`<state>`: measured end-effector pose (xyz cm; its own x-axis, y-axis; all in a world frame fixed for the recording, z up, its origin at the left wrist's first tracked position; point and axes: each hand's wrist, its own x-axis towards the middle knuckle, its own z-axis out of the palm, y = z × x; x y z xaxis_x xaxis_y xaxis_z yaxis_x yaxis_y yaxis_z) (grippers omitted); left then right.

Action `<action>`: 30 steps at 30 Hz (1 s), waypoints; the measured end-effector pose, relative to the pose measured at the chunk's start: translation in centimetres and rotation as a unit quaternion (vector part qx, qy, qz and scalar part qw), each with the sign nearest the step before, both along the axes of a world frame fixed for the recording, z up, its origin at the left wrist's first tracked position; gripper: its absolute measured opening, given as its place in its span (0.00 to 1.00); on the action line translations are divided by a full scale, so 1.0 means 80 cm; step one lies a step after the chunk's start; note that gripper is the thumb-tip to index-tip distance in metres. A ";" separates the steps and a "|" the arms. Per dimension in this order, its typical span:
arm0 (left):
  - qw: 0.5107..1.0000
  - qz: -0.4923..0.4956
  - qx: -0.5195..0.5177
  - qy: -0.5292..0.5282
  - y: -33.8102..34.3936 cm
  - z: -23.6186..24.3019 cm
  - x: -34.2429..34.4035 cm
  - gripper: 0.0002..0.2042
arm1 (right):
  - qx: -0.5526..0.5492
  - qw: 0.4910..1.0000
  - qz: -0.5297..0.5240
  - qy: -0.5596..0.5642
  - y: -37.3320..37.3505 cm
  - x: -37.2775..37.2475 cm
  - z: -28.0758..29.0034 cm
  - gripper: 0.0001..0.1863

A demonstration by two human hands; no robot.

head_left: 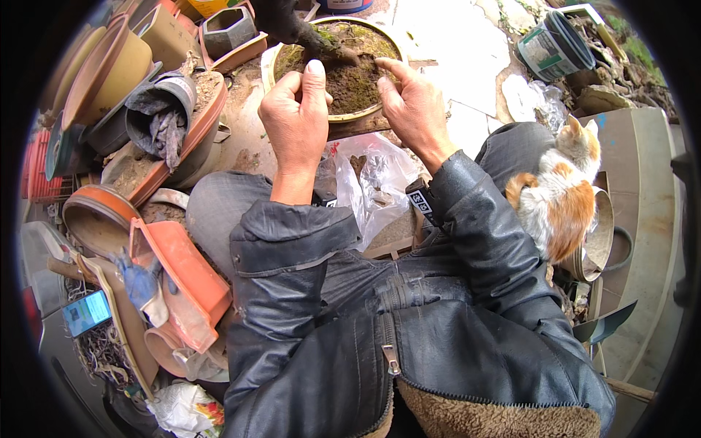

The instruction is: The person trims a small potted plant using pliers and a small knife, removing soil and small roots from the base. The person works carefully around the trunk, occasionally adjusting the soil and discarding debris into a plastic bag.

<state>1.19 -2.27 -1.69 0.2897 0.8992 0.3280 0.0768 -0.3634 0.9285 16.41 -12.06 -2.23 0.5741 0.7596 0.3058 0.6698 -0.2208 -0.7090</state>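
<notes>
A: What is set in front of the person?

B: A round, cream-rimmed plant pot (358,115), filled with mossy soil (354,93). A dark plant trunk (283,20) is slanted over its far-left rim, the lower end reaching the soil. On the pot's near side, a clear plastic bag (374,191) is seen between the knees.

A: How are the hands held?

B: The left hand (298,117) is held at the pot's near-left rim, fingers curled and thumb raised; whether anything is gripped inside cannot be told. The right hand (418,106) is held over the pot's right rim, index finger extended toward the trunk's lower end, with a narrow gap left to the thumb. Whether the soil is touched cannot be made out.

A: And around the pot?

B: Just left of it, a hexagonal pot (228,33) is placed. Nearer the person on that side, an orange rectangular planter (191,281), a blue-and-white work glove (140,283) and a lit smartphone (86,312) are found. Well to the pot's right, a dark-rimmed bucket (549,50) is tilted; nearer the person there, an orange-and-white cat (566,208) is seen.
</notes>
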 end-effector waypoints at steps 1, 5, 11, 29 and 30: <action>1.000 0.001 0.000 0.000 0.000 0.000 0.000 0.22 | -0.004 1.000 0.002 -0.002 0.000 0.000 0.001 0.17; 1.000 0.000 -0.005 -0.001 0.000 0.000 0.000 0.22 | -0.012 1.000 0.005 -0.024 0.001 -0.001 0.005 0.17; 1.000 -0.002 -0.012 -0.007 0.000 -0.003 0.001 0.23 | -0.029 0.995 0.013 -0.091 0.004 0.002 0.008 0.16; 1.000 0.001 -0.005 -0.003 0.000 0.000 0.001 0.23 | -0.003 1.000 0.003 -0.006 -0.003 0.001 0.006 0.18; 1.000 -0.001 -0.013 -0.001 0.000 0.000 0.000 0.23 | -0.005 1.000 0.009 -0.007 -0.003 0.001 0.006 0.18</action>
<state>1.22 -2.26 -1.72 0.2905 0.9072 0.3044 0.0751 -0.3388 0.9379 16.52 -12.27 -1.71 0.5567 0.7727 0.3051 0.6831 -0.2168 -0.6974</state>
